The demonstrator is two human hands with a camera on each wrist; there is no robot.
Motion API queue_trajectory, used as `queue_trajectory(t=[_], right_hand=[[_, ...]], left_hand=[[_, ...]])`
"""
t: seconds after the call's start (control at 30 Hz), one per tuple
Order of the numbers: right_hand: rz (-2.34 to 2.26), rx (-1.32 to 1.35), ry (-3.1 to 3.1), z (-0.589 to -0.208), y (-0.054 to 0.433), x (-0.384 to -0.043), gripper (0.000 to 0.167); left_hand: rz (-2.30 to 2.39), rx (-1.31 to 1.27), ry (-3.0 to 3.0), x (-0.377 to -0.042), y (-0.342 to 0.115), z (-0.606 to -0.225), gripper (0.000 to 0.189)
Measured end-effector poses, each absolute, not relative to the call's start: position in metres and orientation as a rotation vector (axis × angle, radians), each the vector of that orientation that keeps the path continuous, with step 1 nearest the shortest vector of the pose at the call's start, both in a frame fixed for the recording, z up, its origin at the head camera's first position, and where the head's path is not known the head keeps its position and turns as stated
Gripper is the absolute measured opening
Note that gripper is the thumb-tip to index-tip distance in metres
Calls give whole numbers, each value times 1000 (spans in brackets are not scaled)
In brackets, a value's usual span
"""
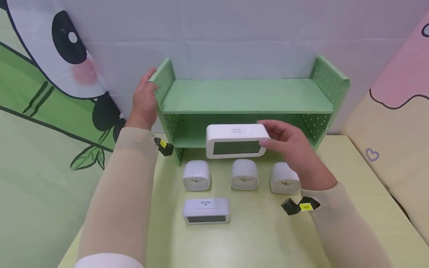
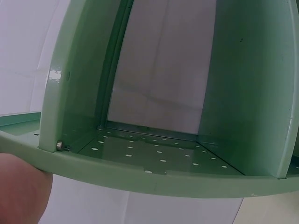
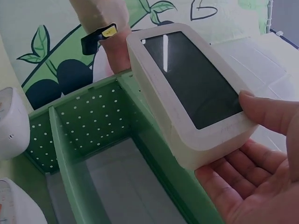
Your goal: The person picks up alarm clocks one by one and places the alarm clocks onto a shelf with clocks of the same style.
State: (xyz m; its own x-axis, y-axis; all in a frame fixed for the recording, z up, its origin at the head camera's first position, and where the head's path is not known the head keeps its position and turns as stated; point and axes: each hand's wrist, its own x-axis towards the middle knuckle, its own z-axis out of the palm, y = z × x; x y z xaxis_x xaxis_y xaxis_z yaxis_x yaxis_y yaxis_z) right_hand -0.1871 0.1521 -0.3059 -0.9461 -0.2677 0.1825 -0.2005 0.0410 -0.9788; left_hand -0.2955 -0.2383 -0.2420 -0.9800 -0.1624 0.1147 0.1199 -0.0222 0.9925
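My right hand [image 1: 288, 145] grips a white digital clock [image 1: 236, 131] by its right end, thumb on the front and fingers behind. The clock is in the air before the lower opening of a green two-tier shelf [image 1: 248, 96], its dark screen [image 3: 191, 79] facing me. At the upper left of the shelf, my left hand [image 1: 145, 102] holds the side panel [image 1: 163, 80] by its front edge; most of that hand is out of the left wrist view. Below the held clock stand three small white analog clocks [image 1: 196, 175] in a row.
Another white digital clock [image 1: 206, 211] stands on the pale yellow-green table [image 1: 248, 238], in front of the left analog clock. The shelf's perforated right panel [image 1: 330, 82] rises near the back wall. Printed cloth [image 1: 53, 123] hangs along the left side.
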Motion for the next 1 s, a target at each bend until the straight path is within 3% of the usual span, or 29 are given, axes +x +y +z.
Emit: queue_trajectory(t=[0.4, 1.0], right_hand=[[-1995, -546, 2345, -254, 134, -220, 44], [-1915, -517, 2362, -230, 103, -275, 48]], left_hand=[[-2035, 61, -2123, -296, -241, -239, 61], [-1992, 45, -2186, -293, -241, -241, 61]])
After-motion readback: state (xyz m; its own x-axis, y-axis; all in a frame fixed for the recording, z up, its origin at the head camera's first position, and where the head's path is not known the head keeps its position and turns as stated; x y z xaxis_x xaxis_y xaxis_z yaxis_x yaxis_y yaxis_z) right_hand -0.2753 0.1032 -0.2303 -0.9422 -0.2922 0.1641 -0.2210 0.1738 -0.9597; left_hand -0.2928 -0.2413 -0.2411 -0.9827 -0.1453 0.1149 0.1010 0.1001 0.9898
